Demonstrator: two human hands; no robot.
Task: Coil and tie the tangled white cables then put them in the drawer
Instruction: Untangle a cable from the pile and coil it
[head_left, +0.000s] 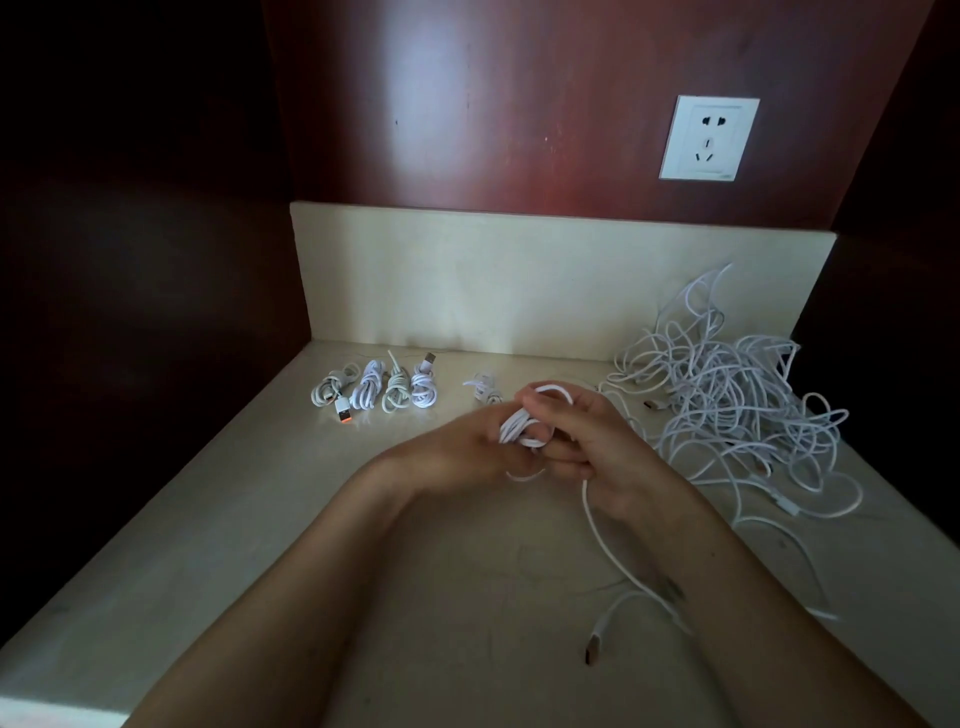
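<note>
Two hands, left hand (462, 449) and right hand (597, 447) both gripping one cable coil (517, 426) — left fingertips hidden, trailing plug (592, 652) blurred.

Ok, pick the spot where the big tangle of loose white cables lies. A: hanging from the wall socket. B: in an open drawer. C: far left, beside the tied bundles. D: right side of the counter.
D: the tangle sprawls over the right side of the counter, to the right of the coil held by the left hand and right hand, and well apart from the tied bundles at far left.
</note>
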